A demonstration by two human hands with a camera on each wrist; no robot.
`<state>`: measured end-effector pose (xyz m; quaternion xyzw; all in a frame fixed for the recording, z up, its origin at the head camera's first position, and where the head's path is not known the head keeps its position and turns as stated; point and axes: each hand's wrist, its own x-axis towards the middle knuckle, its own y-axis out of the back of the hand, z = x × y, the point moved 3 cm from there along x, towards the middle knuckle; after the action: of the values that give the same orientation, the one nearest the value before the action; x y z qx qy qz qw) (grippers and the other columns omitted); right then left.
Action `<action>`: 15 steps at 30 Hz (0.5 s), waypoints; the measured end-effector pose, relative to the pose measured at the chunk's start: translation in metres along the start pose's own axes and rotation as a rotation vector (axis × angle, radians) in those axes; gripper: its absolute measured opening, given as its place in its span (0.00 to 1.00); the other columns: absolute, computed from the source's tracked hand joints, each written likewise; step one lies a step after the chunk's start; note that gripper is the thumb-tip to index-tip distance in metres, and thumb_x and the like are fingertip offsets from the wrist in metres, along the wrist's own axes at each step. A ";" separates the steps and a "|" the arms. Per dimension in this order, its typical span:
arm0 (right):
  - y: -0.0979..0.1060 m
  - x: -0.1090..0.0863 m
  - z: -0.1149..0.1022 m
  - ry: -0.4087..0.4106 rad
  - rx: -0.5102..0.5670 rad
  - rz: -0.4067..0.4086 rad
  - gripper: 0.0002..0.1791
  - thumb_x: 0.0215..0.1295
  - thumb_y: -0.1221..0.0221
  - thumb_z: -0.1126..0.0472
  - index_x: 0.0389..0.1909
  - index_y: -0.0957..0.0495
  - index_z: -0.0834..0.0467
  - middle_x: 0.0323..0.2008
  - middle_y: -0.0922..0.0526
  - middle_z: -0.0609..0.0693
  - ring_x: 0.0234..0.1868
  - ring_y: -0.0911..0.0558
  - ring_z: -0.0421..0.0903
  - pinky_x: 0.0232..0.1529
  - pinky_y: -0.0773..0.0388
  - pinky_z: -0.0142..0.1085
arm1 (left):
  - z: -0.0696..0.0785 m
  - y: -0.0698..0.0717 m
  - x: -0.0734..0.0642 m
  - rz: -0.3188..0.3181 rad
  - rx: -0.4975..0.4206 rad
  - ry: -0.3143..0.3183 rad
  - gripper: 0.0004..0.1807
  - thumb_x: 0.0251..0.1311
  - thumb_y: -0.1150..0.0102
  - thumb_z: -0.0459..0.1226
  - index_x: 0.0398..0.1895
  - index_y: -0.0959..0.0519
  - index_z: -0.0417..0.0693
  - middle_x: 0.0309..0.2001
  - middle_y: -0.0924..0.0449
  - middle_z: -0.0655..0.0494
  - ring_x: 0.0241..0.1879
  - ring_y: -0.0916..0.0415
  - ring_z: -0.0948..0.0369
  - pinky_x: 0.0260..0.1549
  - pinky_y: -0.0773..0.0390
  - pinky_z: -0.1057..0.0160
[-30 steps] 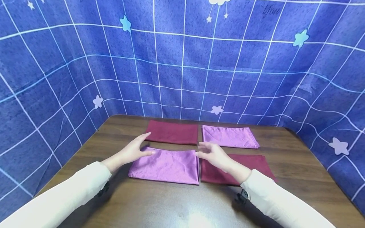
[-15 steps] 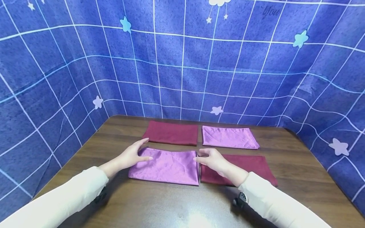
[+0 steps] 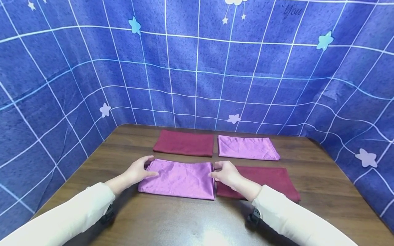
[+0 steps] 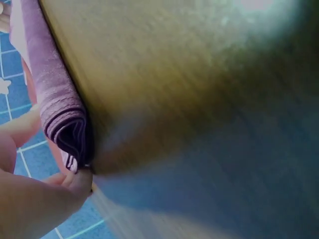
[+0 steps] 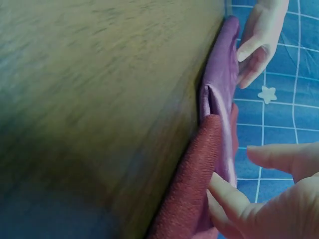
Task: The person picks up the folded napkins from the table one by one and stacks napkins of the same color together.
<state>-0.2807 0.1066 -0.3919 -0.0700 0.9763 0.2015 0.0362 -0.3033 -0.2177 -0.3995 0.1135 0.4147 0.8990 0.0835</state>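
A shiny purple folded cloth [image 3: 181, 179] lies flat at the front left of the table. My left hand [image 3: 135, 172] is at its left end, thumb over the top; in the left wrist view the fingertips [image 4: 82, 181] touch the layered folded end [image 4: 67, 127]. My right hand [image 3: 229, 176] is at its right end, thumb raised. In the right wrist view its fingertips [image 5: 222, 186] reach in where the purple cloth [image 5: 222, 79] meets a dark red folded cloth [image 5: 192, 184]. Both hands keep a gap between thumb and fingers.
Another dark red folded cloth [image 3: 184, 142] lies at the back left, and a second purple one [image 3: 246, 147] at the back right. The brown wooden table [image 3: 160, 218] ends at a blue gridded curtain [image 3: 197, 78] with stars.
My left hand has moved left and lower, to the left end of the front purple cloth. The right hand has lowered slightly at the right end. The cloths have not visibly moved.
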 end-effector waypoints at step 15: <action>-0.006 0.007 0.005 -0.052 0.068 0.081 0.30 0.49 0.35 0.77 0.55 0.32 0.79 0.43 0.22 0.67 0.33 0.17 0.47 0.38 0.15 0.35 | -0.007 0.007 -0.006 0.000 -0.105 0.257 0.32 0.46 0.31 0.29 0.57 0.29 0.26 0.47 0.20 0.33 0.47 0.22 0.46 0.48 0.21 0.51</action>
<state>-0.2860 0.1026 -0.3996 -0.0240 0.9833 0.1713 0.0560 -0.3003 -0.2286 -0.3996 -0.0073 0.3745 0.9265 0.0354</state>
